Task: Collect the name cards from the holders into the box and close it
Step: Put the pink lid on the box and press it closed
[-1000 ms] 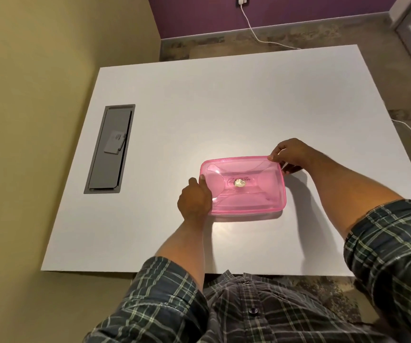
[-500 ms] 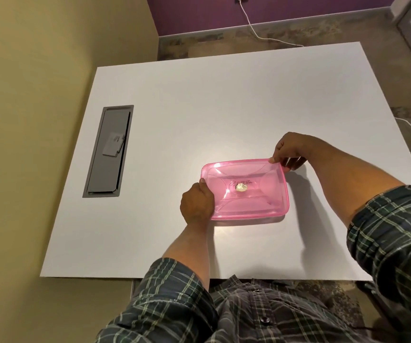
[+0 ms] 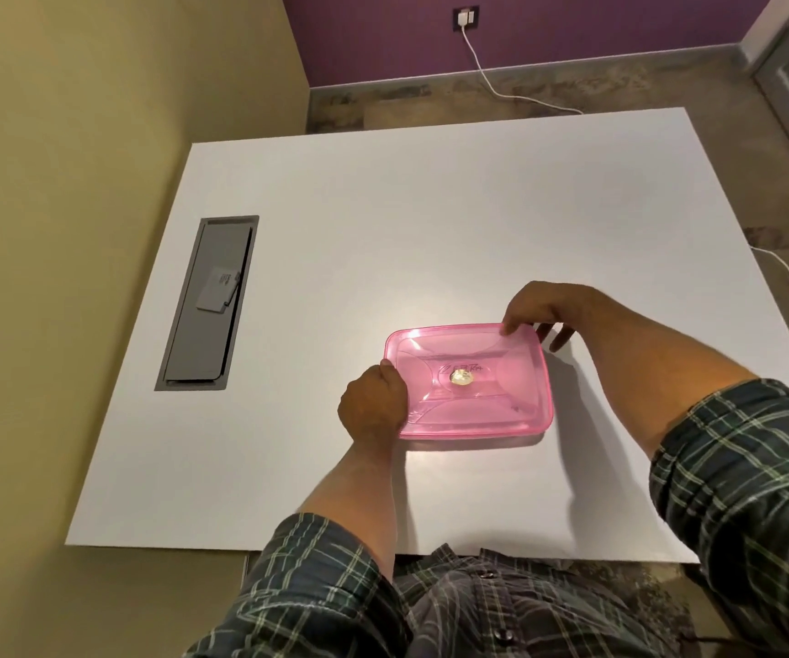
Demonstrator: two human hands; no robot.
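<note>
A translucent pink box (image 3: 473, 396) with its lid on lies flat on the white table (image 3: 383, 230), near the front edge. A small pale round spot shows at the lid's centre. My left hand (image 3: 373, 406) grips the box's left short side, fingers curled over the rim. My right hand (image 3: 542, 308) rests at the far right corner, its thumb on the lid and the other fingers down behind the box. No name cards or holders are visible.
A grey recessed cable hatch (image 3: 209, 301) with a small white tag sits in the table's left side. A yellow wall runs along the left. White cables (image 3: 501, 87) trail on the floor behind and right of the table.
The box has shifted slightly toward me and to the right with both hands on it. My right hand's fingers have spread a little at the far corner.
</note>
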